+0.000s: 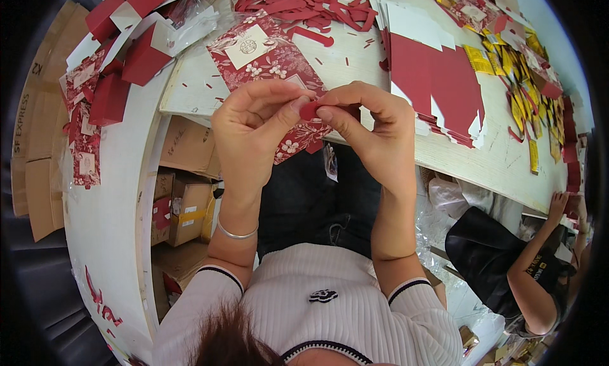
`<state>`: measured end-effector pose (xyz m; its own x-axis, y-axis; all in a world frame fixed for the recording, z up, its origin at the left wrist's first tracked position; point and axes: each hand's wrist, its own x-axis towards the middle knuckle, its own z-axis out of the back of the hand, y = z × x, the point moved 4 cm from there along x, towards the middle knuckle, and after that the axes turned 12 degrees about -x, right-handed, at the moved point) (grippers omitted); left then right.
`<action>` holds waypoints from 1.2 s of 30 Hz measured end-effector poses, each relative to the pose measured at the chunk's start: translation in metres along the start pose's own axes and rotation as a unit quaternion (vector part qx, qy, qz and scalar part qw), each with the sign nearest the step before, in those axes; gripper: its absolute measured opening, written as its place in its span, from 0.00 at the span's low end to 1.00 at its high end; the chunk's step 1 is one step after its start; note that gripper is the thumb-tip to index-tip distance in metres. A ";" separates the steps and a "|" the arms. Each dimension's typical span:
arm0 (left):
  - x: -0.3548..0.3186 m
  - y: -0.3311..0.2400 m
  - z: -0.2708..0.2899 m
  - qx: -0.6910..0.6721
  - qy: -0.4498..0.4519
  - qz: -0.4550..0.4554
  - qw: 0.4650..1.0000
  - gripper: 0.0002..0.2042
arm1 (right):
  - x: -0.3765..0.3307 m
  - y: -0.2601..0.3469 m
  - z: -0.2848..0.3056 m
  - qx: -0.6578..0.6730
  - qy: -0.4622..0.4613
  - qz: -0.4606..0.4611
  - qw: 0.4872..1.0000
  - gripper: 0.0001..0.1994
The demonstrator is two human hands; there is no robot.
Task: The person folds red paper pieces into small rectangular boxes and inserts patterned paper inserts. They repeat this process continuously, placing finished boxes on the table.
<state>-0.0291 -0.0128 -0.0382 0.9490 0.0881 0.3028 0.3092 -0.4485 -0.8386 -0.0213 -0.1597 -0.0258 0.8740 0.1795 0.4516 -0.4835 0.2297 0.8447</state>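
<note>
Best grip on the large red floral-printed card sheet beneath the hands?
Probably pinch the card sheet by its near end, across its faces, from the person's side: that thin end appears to overhang the white table, leaving both faces reachable.

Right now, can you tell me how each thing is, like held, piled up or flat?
Left hand: fingertips pinched.
Right hand: thumb and finger pinched.
Small red piece: held between both hands' fingertips.
Flowery red packaging: partly hidden by the hands.
Red-and-white sheets: stacked, lying flat.
Red strips: loosely heaped.
Yellow packets: piled untidily.
Silver bracelet: worn, left wrist.
</note>
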 end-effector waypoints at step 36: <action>-0.016 0.043 0.044 -0.081 -0.071 0.134 0.985 0.16 | 0.064 -0.024 -0.049 -0.245 0.054 0.295 0.922 0.06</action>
<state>-0.0277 0.0059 -0.0993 0.9979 0.0643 0.0041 0.0425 -0.6083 -0.7926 0.0443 -0.1071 -0.0309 0.4545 0.4995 0.7375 -0.8603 0.4608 0.2181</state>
